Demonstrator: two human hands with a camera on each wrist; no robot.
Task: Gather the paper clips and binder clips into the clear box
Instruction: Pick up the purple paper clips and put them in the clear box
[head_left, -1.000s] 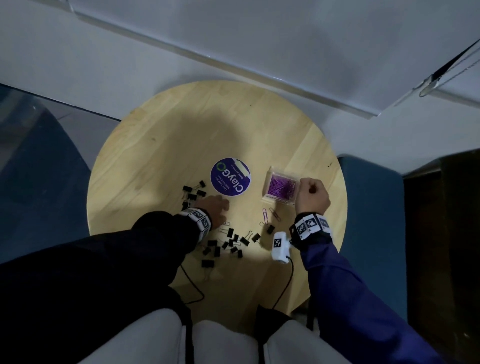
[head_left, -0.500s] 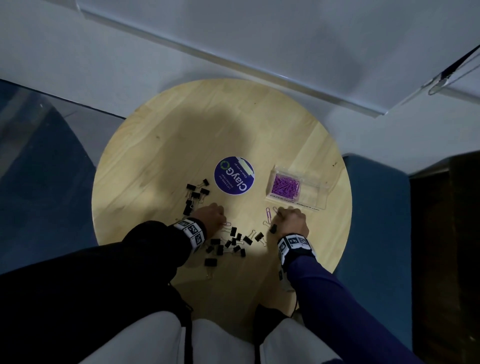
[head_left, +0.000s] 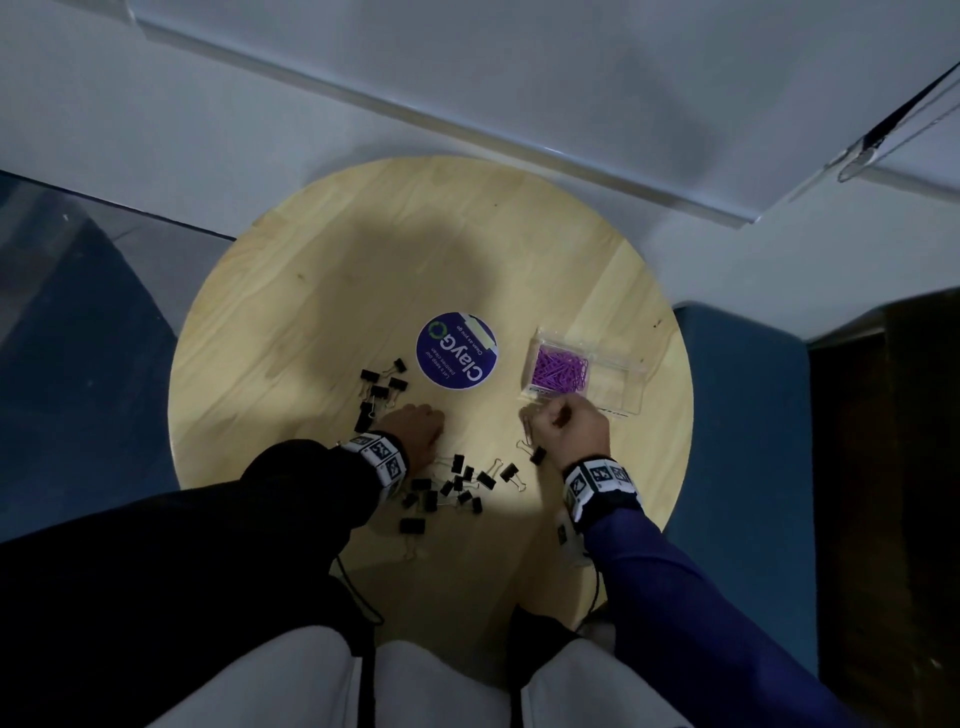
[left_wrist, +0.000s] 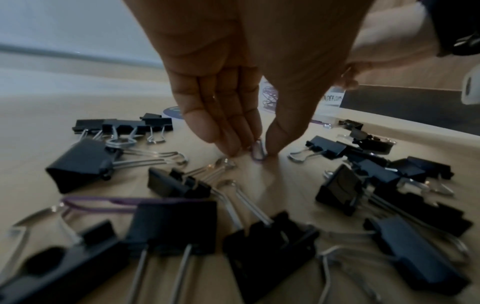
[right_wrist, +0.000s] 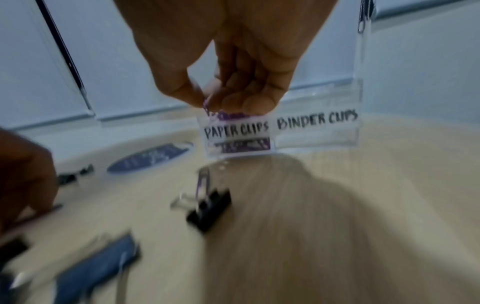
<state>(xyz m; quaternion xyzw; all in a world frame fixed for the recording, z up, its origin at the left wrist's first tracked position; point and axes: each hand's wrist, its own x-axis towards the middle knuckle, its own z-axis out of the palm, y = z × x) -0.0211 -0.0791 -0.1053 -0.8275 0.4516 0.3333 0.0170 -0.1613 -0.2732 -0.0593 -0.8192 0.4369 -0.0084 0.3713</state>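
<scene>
The clear box (head_left: 618, 384) sits right of centre on the round table, purple paper clips (head_left: 561, 368) piled in its left compartment; labels read "PAPER CLIPS" and "BINDER CLIPS" (right_wrist: 315, 121). My right hand (head_left: 569, 428) hovers just in front of the box and pinches a purple paper clip (right_wrist: 206, 108) between thumb and fingers. My left hand (head_left: 415, 434) is down on the table, thumb and fingertips (left_wrist: 231, 142) pinching another purple paper clip (left_wrist: 257, 151). Several black binder clips (head_left: 457, 480) lie scattered between and behind my hands, and a second group (head_left: 382, 389) lies left of my left hand.
A round purple "ClayGo" sticker (head_left: 456, 357) lies mid-table, left of the box. One more purple paper clip (left_wrist: 103, 202) lies under the binder clips near my left wrist. The table edge (head_left: 680, 415) is close to the right of the box. Blue seats flank the table.
My right hand dropped from the box to the table near a paper clip, then lifted back toward the box pinching it. My left hand stayed low, fingers closing on a clip.
</scene>
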